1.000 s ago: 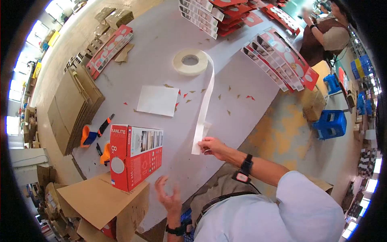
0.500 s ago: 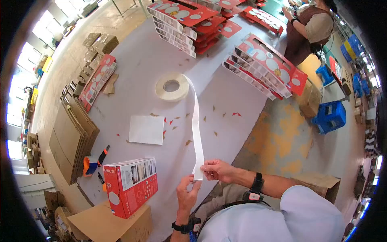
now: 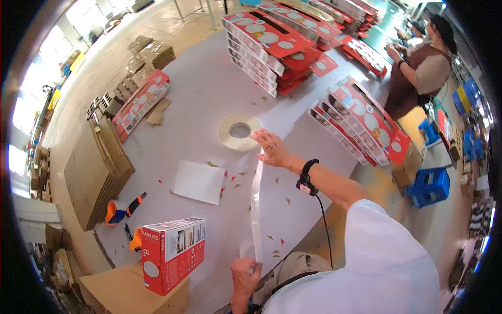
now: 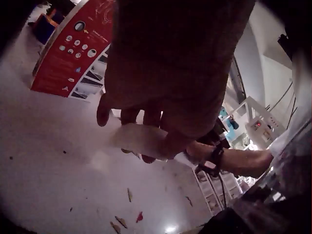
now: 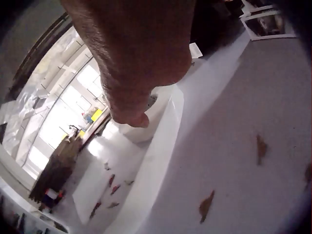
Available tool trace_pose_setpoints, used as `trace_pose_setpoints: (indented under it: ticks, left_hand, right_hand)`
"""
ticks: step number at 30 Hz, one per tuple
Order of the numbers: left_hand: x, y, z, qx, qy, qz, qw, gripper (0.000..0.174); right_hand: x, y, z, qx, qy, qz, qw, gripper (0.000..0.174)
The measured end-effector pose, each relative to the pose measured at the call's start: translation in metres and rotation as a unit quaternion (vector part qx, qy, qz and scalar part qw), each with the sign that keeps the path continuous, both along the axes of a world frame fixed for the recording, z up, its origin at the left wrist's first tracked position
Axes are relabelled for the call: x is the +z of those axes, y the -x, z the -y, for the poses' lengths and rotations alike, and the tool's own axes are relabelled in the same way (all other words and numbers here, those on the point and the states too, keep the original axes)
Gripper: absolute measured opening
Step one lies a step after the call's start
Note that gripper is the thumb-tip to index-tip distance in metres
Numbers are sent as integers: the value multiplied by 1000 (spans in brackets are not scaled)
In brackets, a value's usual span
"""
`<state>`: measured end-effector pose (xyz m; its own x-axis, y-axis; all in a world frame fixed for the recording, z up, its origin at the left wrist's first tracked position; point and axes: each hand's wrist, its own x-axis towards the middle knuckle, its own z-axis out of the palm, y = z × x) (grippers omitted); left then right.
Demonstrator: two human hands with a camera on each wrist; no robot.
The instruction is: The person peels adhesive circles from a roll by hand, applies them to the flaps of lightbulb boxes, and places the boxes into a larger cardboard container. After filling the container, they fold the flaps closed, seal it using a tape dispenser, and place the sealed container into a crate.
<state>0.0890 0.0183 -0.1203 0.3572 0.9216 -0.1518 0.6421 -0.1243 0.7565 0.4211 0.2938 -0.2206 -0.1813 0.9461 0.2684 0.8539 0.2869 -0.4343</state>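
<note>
A roll of whitish tape (image 3: pixel 227 131) lies flat on the table, with a long strip of tape (image 3: pixel 255 209) drawn out from it toward the person's body. At the near end of that strip, my left hand (image 3: pixel 246 276) grips the tape with curled fingers. My right hand (image 3: pixel 273 149) reaches forward beside the roll, its fingers extended over the strip where it leaves the roll. In the right wrist view the strip (image 5: pixel 155 170) runs under this hand. Left of the left hand stands a red and white XANLITE box (image 3: pixel 175 256).
A white sheet (image 3: pixel 198 182) lies left of the strip among small red and brown scraps. Flattened cardboard (image 3: pixel 94 175), a utility knife (image 3: pixel 137 204) and an orange tape dispenser (image 3: pixel 111 213) lie at left. Stacked red printed boxes (image 3: pixel 261 42) fill the far side. Another person (image 3: pixel 421 68) stands far right.
The right hand has moved from the strip's near end forward to the roll. The left hand, first free, took the tape's end and holds it close to the body. The camera view shifted.
</note>
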Motion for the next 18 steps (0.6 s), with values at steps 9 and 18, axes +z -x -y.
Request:
trace_pose_setpoints:
  ticks: [9, 18]
  left_hand:
    - [-11, 25, 20, 93, 21, 5, 995, 23]
    - [14, 32, 7, 91, 26, 21, 995, 26]
  right_hand:
    - [-20, 15, -68, 131, 71, 273, 950, 51]
    - [-22, 45, -90, -40, 56, 156, 985, 63]
